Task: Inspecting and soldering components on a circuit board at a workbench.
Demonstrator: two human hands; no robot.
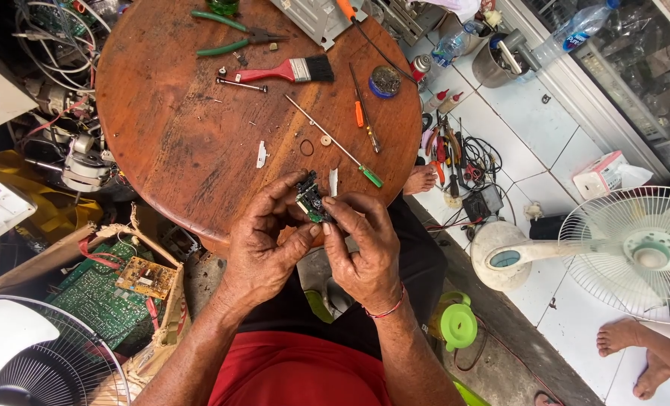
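Between both hands: small green circuit board (311, 201) | left hand (263, 244) and right hand (361, 248) pinch it | past fingertips: green-handled screwdriver (336, 143), red brush (286, 71) on round wooden table (177, 135)

Two hands: left (263, 240), right (361, 248), on one small board (312, 201). One round table (162, 143). On it: one pliers (233, 34), one brush (286, 71), two screwdrivers, green-handled (335, 143) and orange-handled (363, 113), one tin (385, 80), one ring (306, 147). Two fans, right (635, 252) and bottom left (34, 361). Two green boards (102, 297), perhaps more. Two bottles (568, 37) (455, 45). Three bare feet (421, 179) (624, 334) (654, 376).
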